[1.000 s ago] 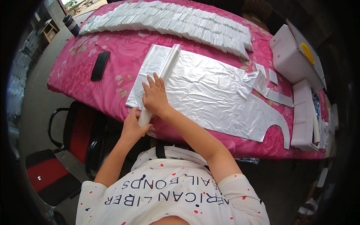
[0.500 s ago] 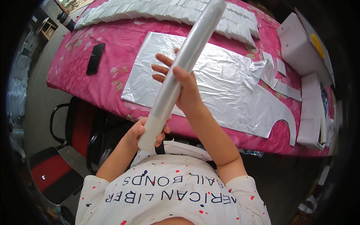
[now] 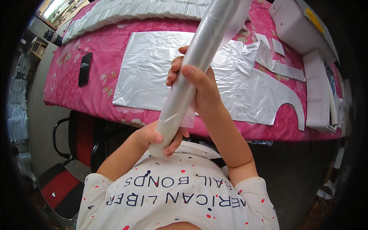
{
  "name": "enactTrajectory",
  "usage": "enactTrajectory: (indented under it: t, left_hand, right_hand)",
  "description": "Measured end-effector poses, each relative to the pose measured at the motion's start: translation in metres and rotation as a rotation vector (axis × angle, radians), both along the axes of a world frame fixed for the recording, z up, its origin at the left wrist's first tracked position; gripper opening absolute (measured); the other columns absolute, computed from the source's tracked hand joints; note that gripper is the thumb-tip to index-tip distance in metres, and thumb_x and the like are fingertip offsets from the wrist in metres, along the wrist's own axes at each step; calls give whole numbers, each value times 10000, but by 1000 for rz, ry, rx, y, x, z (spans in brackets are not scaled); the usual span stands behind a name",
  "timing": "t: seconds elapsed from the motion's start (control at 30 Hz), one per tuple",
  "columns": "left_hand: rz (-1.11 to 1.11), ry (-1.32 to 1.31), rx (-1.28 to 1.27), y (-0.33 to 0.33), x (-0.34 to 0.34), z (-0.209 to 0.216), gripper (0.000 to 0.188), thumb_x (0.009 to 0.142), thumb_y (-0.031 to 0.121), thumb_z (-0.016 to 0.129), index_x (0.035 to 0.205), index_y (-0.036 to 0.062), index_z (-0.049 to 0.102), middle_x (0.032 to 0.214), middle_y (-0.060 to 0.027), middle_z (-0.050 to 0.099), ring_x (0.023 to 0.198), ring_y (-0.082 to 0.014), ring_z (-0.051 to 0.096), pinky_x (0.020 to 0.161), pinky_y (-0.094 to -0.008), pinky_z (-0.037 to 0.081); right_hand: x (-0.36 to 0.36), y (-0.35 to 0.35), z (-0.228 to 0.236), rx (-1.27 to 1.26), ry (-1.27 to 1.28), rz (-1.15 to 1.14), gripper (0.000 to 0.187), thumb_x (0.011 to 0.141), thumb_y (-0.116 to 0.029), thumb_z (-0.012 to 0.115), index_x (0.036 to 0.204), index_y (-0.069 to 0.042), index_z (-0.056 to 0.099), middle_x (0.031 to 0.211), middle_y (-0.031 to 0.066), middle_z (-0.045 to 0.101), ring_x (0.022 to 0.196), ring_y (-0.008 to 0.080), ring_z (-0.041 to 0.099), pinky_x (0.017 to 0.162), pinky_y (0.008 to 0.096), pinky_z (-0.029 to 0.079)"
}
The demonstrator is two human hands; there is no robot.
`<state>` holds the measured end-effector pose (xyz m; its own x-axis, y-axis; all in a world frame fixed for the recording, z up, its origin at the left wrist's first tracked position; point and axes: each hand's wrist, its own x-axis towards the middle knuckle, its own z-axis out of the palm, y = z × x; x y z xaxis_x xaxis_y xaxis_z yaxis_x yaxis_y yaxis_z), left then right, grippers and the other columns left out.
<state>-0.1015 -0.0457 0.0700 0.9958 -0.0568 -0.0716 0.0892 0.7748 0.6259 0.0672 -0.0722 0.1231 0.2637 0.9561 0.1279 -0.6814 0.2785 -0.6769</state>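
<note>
A long roll of clear plastic film (image 3: 195, 61) slants up and away from my body, its far end passing out at the top of the picture. My left hand (image 3: 161, 140) grips the bare pale lower end of the roll, near my waist. Farther up, my right hand (image 3: 193, 78) wraps round the roll, thumb on top and fingers on its left side. A loose flap of film (image 3: 238, 23) stands off the right side near the top. Beneath the roll a silvery-white plastic apron-shaped sheet (image 3: 142, 69) lies wrinkled on the table, partly hidden by my hands.
A pink flowered cloth (image 3: 61, 90) covers the table. On it are a black phone (image 3: 85, 69), stacked folded white plastic pieces (image 3: 126, 13), white strips (image 3: 287, 71) and white foam boxes (image 3: 316, 92). Red-and-black chairs (image 3: 63, 188) stand at the left.
My right hand has closed its fingers round the roll. A flap of film has come loose along its right side. The view has shifted slightly.
</note>
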Motion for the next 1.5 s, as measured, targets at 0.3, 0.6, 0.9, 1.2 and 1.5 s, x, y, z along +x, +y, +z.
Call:
enactTrajectory:
  t: [0.3,0.6,0.9,1.2,1.5]
  left_hand:
    - [392,522,420,13,26,6,400,822,303,542,1081,4,483,835,-72,587,703,-134,575,618,-274,490]
    - [177,475,432,14,25,18,524,702,194,665,1136,13,434,917,-83,555,676,-109,558,611,-261,472]
    - [375,531,607,16,9,-24,512,876,481,461,1114,28,454,827,-69,564,612,-119,548,574,-253,461]
    - [-1,844,491,9,-38,-28,304,895,307,504,984,17,528,723,-50,563,580,-114,540,565,-260,471]
    - [61,961,541,3,-45,-27,265,851,244,581,981,16,544,708,-33,564,583,-104,536,560,-257,465]
  right_hand:
    - [0,-1,-39,-231,-88,-121,525,749,-146,660,1151,20,366,840,96,551,757,175,584,710,327,503]
    - [3,6,-45,-311,-48,-167,558,736,-165,674,1157,16,356,857,94,539,748,162,576,701,300,504]
    - [-16,5,-79,-410,-120,-224,557,746,-145,699,1165,16,369,863,86,559,768,169,589,685,304,504]
    - [123,12,-106,-464,-168,-646,351,814,-74,565,1136,3,449,984,110,592,841,154,576,762,267,458]
    - [136,-5,-96,-648,-694,-283,203,812,-103,566,988,-8,604,908,53,618,788,90,560,716,220,454]
